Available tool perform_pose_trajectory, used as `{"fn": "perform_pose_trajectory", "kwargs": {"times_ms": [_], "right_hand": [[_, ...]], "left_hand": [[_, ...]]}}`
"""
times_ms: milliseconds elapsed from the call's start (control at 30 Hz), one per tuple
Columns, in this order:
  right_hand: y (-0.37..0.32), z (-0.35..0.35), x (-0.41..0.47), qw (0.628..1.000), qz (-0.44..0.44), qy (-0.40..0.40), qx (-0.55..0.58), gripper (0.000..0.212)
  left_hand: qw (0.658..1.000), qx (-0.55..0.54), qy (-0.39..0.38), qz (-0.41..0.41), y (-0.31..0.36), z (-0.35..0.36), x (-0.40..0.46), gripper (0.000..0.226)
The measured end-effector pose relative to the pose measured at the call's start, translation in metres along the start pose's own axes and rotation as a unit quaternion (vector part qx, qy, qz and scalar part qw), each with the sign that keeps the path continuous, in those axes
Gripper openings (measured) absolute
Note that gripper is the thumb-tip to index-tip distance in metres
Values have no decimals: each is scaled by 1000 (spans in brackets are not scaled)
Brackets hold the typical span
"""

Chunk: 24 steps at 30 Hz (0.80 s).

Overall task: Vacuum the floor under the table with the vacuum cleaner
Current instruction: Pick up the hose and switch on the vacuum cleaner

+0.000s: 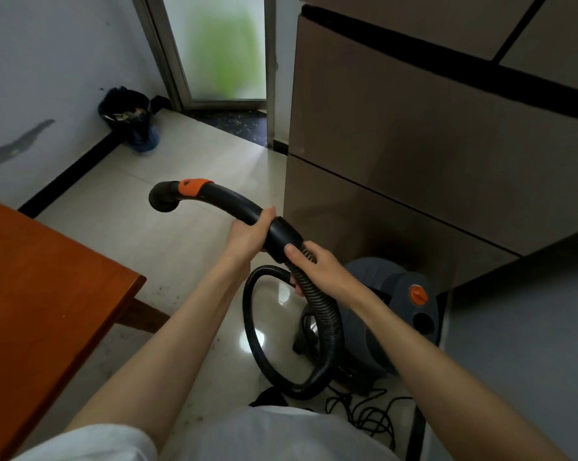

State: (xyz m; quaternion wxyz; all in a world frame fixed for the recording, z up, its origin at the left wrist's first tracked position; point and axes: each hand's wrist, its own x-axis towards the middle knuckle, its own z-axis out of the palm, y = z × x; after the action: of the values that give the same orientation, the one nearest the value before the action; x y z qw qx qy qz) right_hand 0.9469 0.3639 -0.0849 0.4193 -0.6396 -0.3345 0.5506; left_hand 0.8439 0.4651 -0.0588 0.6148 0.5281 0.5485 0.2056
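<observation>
Item: left hand [249,232]. Is grasping the curved black wand handle [234,204] just ahead of its cuff, fingers wrapped round the tube; likely the steering grip, since it is nearest the working end.

Item: right hand [309,266]. Is gripping the ribbed hose [327,314] where it is entering the cuff, thumb lying along the top; judged to be steadying the joint so the hose is not twisting or pulling loose.

Item: suction mouth [163,197], with the orange collar [193,188] behind it. Is being held up in the air, well above the floor [188,154], with no floor head fitted that can be seen; no vacuuming is under way yet.

Item: vacuum cleaner body [387,304], grey with an orange knob. Is standing on the floor against the brown cabinet [414,144], to the person's right; the hose is looping down to it with slack to spare. Its black cord [364,410] is lying tangled beside it; whether it is plugged in cannot be told.

Item: bench [45,287], reddish wood. Is standing at the left, its corner near the left forearm; the floor beneath it is the target, so the mouth needs lowering and swinging left.

Item: dark bin [128,111]. Is sitting in the far corner, well apart.
</observation>
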Motion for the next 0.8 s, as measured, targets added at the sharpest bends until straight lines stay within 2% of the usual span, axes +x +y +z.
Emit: {"fn": "perform_pose_trajectory", "kwargs": {"times_ms": [100, 167, 267, 333, 400, 467, 600, 733, 800], "right_hand": [[10, -5, -3, 998, -7, -9, 64, 36], [17, -8, -6, 995, 0, -24, 95, 43], [21, -14, -12, 985, 27, -97, 137, 41], [19, -16, -16, 974, 47, -140, 173, 36], [19, -16, -18, 978, 52, -148, 141, 31], [25, -14, -21, 990, 38, -117, 72, 21], [43, -9, -29, 998, 29, -63, 2, 13], [59, -20, -40, 990, 67, -124, 17, 9], [69, -40, -45, 978, 99, -164, 77, 31]], "left_hand": [[999, -6, -43, 9, -6, -1, -5, 38], [987, -121, -92, -44, -5, -6, -2, 47], [915, -374, -110, -104, -7, -9, 8, 48], [884, -440, -107, -117, -10, -5, 11, 53], [885, -441, -96, -113, -13, 0, 12, 54], [905, -404, -83, -101, -15, 5, 11, 49], [941, -320, -84, -72, -20, 14, 2, 22], [958, -259, -105, -65, -22, 27, -15, 20], [964, -227, -127, -62, -27, 37, -25, 20]]}}
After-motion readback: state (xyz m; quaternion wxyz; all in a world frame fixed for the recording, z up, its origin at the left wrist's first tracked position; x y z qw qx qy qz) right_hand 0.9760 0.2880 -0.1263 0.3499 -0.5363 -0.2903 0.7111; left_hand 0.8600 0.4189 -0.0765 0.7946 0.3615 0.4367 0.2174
